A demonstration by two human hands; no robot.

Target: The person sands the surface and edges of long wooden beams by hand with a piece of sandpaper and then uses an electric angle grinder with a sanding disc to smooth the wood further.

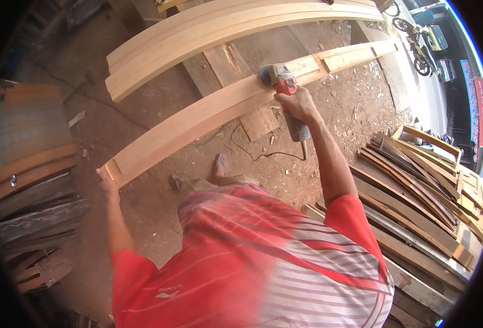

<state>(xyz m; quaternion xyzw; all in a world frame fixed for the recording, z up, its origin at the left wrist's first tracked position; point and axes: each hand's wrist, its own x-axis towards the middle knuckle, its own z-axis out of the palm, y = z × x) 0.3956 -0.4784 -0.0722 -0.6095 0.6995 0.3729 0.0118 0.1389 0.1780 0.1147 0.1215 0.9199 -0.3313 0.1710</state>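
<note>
Right hand (300, 104) is closed around a power grinder (298, 127), its disc against the face of a curved timber (198, 112). Left hand (108, 180) grips the timber's end at 9 o'clock; the piece arcs to 2 o'clock, crossing a support plank (259, 123). Thicker curved beams (198, 41) lie toward 11 o'clock; stacked boards (402, 218) lie near 4 o'clock.

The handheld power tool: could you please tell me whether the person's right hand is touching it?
Touching: the head view shows the right hand wrapped around the handheld power tool, whose grey body emerges below the grip.
</note>
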